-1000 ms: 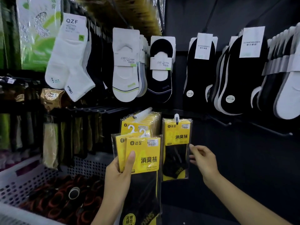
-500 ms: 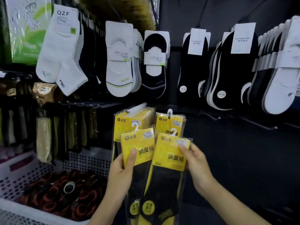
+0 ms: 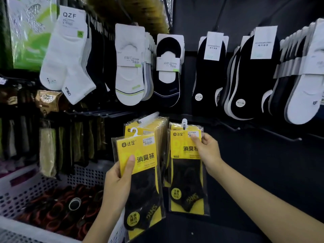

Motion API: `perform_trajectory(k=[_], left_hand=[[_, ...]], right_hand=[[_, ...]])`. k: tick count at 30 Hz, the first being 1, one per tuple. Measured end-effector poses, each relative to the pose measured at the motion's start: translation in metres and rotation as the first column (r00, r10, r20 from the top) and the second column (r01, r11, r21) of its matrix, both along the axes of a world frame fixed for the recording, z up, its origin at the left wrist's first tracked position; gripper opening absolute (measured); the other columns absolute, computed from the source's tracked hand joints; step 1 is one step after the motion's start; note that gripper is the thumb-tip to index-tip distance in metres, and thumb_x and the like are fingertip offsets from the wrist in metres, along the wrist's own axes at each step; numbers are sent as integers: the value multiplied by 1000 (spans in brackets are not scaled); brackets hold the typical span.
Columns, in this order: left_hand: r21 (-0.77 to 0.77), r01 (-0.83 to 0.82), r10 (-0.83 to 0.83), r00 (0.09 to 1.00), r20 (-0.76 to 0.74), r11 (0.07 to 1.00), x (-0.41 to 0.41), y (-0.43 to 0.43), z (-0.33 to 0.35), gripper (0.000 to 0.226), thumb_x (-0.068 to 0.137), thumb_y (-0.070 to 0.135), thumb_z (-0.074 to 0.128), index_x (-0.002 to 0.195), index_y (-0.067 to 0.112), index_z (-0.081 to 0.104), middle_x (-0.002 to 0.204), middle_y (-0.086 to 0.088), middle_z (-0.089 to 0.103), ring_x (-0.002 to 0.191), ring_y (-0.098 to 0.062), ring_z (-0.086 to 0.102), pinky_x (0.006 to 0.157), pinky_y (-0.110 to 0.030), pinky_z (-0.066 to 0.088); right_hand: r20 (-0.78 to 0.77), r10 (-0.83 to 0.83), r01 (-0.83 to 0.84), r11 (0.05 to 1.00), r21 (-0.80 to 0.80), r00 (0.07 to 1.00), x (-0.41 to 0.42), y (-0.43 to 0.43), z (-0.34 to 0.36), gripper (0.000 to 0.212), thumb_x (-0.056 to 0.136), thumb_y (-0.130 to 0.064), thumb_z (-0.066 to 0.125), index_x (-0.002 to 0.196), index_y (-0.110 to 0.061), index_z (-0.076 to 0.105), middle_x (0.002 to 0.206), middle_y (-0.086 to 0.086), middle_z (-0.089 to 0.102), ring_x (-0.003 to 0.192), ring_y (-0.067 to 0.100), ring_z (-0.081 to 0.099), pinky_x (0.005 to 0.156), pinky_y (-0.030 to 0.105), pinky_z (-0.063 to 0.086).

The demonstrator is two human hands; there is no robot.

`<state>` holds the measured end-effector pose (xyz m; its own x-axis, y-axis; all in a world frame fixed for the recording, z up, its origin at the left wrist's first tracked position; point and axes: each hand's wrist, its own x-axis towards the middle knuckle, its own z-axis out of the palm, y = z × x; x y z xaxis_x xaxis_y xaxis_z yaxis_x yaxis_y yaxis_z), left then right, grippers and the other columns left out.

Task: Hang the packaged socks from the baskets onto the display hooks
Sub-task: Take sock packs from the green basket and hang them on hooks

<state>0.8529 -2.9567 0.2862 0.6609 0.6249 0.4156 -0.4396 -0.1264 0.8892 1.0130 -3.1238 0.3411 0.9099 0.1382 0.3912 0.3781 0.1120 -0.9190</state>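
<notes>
Bare forearms lead to the left grip and right grip.

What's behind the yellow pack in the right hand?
Another yellow pack hangs right behind it; only its top strip and left edge show. The held pack, pinched by the right hand, covers the rest.

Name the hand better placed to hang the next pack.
Right. The right hand holds the right pack up against the hook. The left hand grips the left pack lower, off to the side.
</notes>
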Motion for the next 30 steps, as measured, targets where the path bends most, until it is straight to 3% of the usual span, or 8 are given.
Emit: perform_trajectory(k=[4, 7, 10, 13, 16, 18, 25, 30], left_hand=[[14, 25, -25, 1000, -8, 1000, 1, -3, -2, 40, 78, 52, 51, 104, 28, 68, 94, 18, 74, 90, 3, 68, 69, -10, 48], [6, 46, -46, 999, -21, 999, 3, -4, -4, 38, 78, 52, 50, 104, 30, 67, 95, 20, 73, 90, 5, 67, 69, -9, 48], [15, 80, -79, 996, -41, 997, 6, -7, -6, 34, 77, 53, 50, 102, 35, 66, 95, 24, 72, 90, 9, 65, 67, -4, 46], [26, 137, -136, 990, -47, 990, 9, -13, -9, 31, 78, 51, 52, 101, 36, 66, 96, 24, 72, 89, 8, 66, 68, -8, 48], [37, 211, -209, 976, -57, 977, 13, -24, -14, 31, 78, 47, 55, 102, 32, 67, 95, 18, 73, 88, 3, 68, 66, -6, 49], [37, 255, -252, 965, -68, 966, 15, -31, -17, 30, 78, 43, 57, 102, 27, 68, 94, 13, 75, 87, -2, 70, 66, -9, 50], [131, 347, -337, 937, -89, 929, 12, -41, -18, 46, 78, 48, 50, 120, 29, 56, 103, 21, 70, 96, 0, 67, 75, -10, 50], [154, 418, -400, 906, -139, 895, 17, -47, -24, 57, 76, 58, 46, 130, 41, 43, 115, 31, 62, 113, -1, 59, 93, -18, 48]], right_hand=[[-135, -256, 257, 966, -9, 957, 20, 0, -16, 27, 85, -25, 71, 103, -13, 56, 86, -3, 62, 76, 7, 60, 61, 18, 45], [-207, -371, 359, 929, -94, 905, 23, -10, -37, 27, 84, -23, 71, 103, -10, 56, 97, 6, 59, 84, 19, 58, 77, 32, 50], [-187, -285, 267, 957, -115, 940, 9, -20, -51, 17, 89, -26, 65, 98, -13, 58, 104, 9, 60, 93, 23, 60, 87, 39, 53], [-116, 28, -43, 991, -124, 993, -23, -21, -52, 23, 92, -38, 55, 104, -19, 60, 109, 3, 62, 95, 12, 61, 79, 26, 53], [-82, 286, -298, 932, -209, 955, -54, -14, -51, 44, 81, -51, 52, 113, -23, 62, 112, -8, 67, 104, 4, 62, 88, 23, 51], [-86, 370, -380, 909, -173, 925, -67, -10, -51, 39, 81, -43, 57, 113, -21, 62, 108, -8, 71, 101, 4, 66, 83, 20, 53], [-8, 194, -192, 974, 120, 981, -70, -22, -43, 19, 93, -21, 54, 108, -16, 63, 99, -3, 75, 91, 11, 71, 69, 17, 56], [19, 73, -74, 989, 125, 997, -59, -25, -26, 11, 95, -21, 53, 100, -20, 62, 90, -9, 75, 84, 5, 71, 66, 15, 55]])
